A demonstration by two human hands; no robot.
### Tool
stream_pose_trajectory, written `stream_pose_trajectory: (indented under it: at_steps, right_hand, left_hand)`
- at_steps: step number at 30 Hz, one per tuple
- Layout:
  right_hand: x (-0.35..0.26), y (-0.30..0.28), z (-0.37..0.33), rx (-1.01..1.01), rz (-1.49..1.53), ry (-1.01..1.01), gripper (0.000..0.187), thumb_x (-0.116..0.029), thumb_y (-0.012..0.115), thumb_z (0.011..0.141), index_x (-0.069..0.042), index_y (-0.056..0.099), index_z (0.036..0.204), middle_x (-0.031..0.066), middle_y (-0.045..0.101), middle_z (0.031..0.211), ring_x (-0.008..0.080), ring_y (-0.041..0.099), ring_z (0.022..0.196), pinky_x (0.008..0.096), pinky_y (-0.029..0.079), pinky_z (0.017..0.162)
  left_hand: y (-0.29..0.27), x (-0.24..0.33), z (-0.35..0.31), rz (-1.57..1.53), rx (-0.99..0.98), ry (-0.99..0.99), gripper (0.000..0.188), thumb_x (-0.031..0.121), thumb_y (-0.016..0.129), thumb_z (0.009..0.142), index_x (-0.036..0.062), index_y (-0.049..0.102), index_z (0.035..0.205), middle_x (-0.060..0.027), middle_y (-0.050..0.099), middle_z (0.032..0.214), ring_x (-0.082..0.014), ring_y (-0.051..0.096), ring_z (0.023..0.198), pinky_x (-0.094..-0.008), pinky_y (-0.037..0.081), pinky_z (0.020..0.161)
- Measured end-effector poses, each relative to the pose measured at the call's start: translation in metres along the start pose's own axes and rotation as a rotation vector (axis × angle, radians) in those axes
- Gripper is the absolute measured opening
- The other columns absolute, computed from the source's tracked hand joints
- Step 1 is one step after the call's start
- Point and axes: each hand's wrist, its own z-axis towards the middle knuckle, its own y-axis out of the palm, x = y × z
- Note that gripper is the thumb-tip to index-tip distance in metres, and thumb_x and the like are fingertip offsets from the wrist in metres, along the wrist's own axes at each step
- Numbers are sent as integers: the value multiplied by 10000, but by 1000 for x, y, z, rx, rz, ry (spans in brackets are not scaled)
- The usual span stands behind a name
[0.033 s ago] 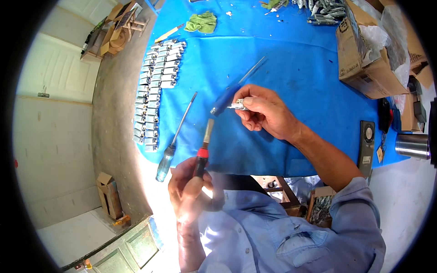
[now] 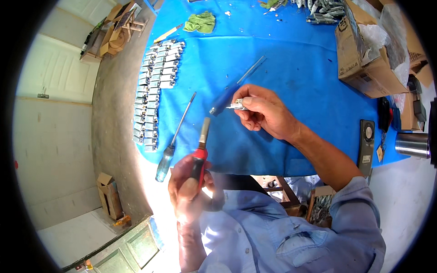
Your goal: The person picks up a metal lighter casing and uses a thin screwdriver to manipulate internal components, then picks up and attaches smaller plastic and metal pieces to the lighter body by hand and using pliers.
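Observation:
My left hand (image 2: 184,193), at the table's near edge, is wrapped round a tool with a red-and-black handle (image 2: 198,157) and a straight metal end pointing away from me. Thumb and fingers of my right hand (image 2: 268,111) pinch a small silver metal part (image 2: 238,105) above the blue cloth. Just left of it, a blue-handled screwdriver (image 2: 226,96) lies partly behind the right fingers. Another screwdriver with a clear teal handle (image 2: 165,164) lies left of the held tool. Rows of small silver metal parts (image 2: 152,100) line the table's left side.
A green rag (image 2: 200,22) and a yellow-handled knife (image 2: 167,33) lie at the far left of the blue-covered table (image 2: 273,157). Loose metal parts (image 2: 325,11) are heaped far right, beside an open cardboard box (image 2: 368,73). A grey device (image 2: 366,143) and steel cup (image 2: 412,145) sit at right.
The tool in my left hand has turned slightly, its metal tip shifting a little left and its red side showing more. My right hand stays in place with the metal part.

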Motion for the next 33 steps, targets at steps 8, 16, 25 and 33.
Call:
stream_pose_trajectory:
  at_steps: [8, 16, 25, 33]
  right_hand:
    - [-1, 1, -2, -3, -53, 20, 246, -251, 564, 1000, -8, 578, 1043, 26, 567, 804, 89, 520, 610, 239, 387, 503]
    - [2, 3, -3, -28, 19, 34, 180, -207, 534, 1040, -37, 570, 1086, 15, 544, 824, 87, 517, 644, 226, 360, 508]
    - [6, 5, -3, -57, 12, -5, 239, -244, 552, 1038, -6, 557, 1046, 19, 561, 809, 80, 498, 608, 235, 383, 516]
    - [7, 7, -5, -83, -12, 15, 254, -260, 565, 1036, -6, 561, 1050, 23, 565, 817, 84, 511, 622, 240, 395, 528]
  left_hand:
    - [20, -9, -9, -351, -271, -197, 803, 367, 789, 818, -58, 434, 1399, -166, 642, 1108, -199, 649, 827, -327, 560, 666]
    - [33, -6, -17, -4, -260, -338, 579, 353, 573, 975, -54, 458, 1371, -202, 710, 1073, -168, 672, 774, -276, 541, 617]
    - [29, 5, -17, -70, -259, -409, 562, 166, 547, 987, -62, 365, 1469, -195, 663, 1268, -238, 651, 1179, -254, 558, 627]
    - [30, 2, -24, 25, -149, -279, 656, 71, 568, 884, -56, 367, 1495, -257, 530, 1428, -341, 555, 1328, -388, 619, 877]
